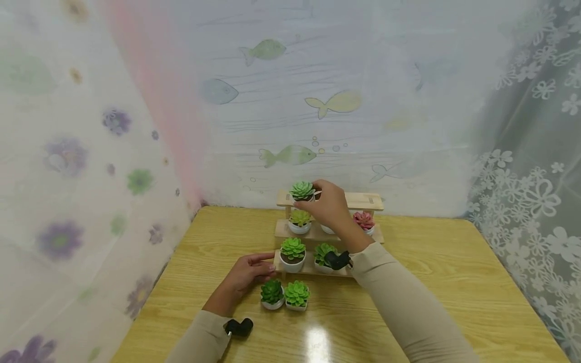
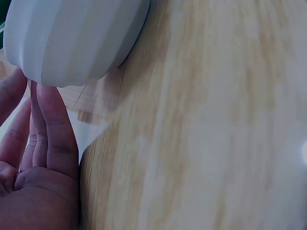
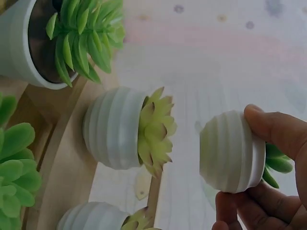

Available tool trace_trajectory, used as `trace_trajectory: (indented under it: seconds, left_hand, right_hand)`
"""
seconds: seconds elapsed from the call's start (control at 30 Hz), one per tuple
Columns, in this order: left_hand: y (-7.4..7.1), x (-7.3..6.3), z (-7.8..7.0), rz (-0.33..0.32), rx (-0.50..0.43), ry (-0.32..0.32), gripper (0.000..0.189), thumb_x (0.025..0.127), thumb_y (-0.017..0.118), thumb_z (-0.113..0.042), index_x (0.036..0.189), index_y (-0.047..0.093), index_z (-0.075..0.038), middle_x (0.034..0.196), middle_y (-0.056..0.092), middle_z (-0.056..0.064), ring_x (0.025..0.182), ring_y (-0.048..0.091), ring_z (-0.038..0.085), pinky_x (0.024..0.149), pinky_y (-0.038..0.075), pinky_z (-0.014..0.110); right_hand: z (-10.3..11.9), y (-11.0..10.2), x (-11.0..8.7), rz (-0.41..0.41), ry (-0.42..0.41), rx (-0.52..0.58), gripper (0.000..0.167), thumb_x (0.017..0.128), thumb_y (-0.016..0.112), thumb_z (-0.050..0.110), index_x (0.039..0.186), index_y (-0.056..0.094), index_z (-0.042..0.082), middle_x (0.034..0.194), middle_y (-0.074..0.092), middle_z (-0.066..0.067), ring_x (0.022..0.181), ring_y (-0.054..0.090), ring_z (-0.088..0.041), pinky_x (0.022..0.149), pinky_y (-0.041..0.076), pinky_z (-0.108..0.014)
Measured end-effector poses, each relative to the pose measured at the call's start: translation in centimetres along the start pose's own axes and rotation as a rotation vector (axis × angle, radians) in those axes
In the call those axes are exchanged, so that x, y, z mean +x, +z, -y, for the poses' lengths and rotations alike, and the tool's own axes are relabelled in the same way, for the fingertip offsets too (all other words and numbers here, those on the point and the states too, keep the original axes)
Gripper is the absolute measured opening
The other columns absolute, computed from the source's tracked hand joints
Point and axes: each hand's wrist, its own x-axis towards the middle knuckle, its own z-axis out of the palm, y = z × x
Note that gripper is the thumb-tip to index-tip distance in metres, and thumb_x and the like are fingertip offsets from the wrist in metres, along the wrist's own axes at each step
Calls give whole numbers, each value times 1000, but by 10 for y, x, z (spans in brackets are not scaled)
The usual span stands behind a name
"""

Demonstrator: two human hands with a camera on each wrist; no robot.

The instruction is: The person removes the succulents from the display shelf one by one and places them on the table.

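Observation:
My right hand (image 1: 329, 204) pinches the white ribbed pot (image 3: 232, 151) of a green succulent (image 1: 302, 190) between thumb and fingers. It holds the pot at the left end of the top tier of a wooden step stand (image 1: 363, 201); whether pot and tier touch, I cannot tell. My left hand (image 1: 247, 272) reaches, fingers fairly straight, to the left end of the bottom tier, touching it beside a potted light-green succulent (image 1: 292, 252). In the left wrist view its fingers (image 2: 57, 134) show below a large white pot (image 2: 76, 38).
On the middle tier stand a yellow-green succulent (image 1: 300, 221), a pink-red one (image 1: 364, 221) and a pot partly hidden by my right hand. Another green succulent (image 1: 325, 254) is on the bottom tier. A dark green (image 1: 272, 292) and a bright green succulent (image 1: 297, 294) stand on the table (image 1: 436, 282) in front.

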Motion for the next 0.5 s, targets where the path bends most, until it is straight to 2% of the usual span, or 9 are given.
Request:
trace_trajectory:
  seconds: [0.1, 0.3, 0.4, 0.5]
  left_hand:
    - [6, -5, 3, -10, 4, -1, 57, 96, 76, -13, 148, 56, -3, 109, 78, 7, 94, 77, 16, 76, 61, 26]
    - [16, -18, 7, -38, 1, 6, 56, 96, 75, -11, 148, 56, -2, 107, 78, 7, 93, 77, 15, 75, 61, 26]
    - [21, -25, 8, -49, 3, 7, 55, 96, 75, -11, 148, 57, -2, 107, 78, 7, 93, 77, 15, 75, 61, 26]
    - [23, -26, 8, -55, 4, 4, 56, 96, 75, -11, 147, 57, -2, 107, 78, 7, 93, 77, 16, 76, 61, 26]
  right_hand:
    - [-3, -5, -11, 19, -23, -2, 57, 84, 87, 39, 130, 66, 11, 124, 69, -6, 115, 65, -30, 87, 58, -46]
    - [-4, -14, -33, 43, -46, 4, 74, 82, 89, 42, 142, 60, 9, 133, 67, -7, 116, 66, -28, 90, 59, -46]
    - [-3, -19, -47, 40, -60, 12, 72, 81, 90, 40, 139, 63, 9, 131, 68, -7, 115, 67, -27, 90, 59, -47]
    - [-2, -23, -57, 42, -55, 35, 71, 79, 91, 38, 137, 64, 9, 129, 69, -7, 114, 67, -27, 88, 59, -46]
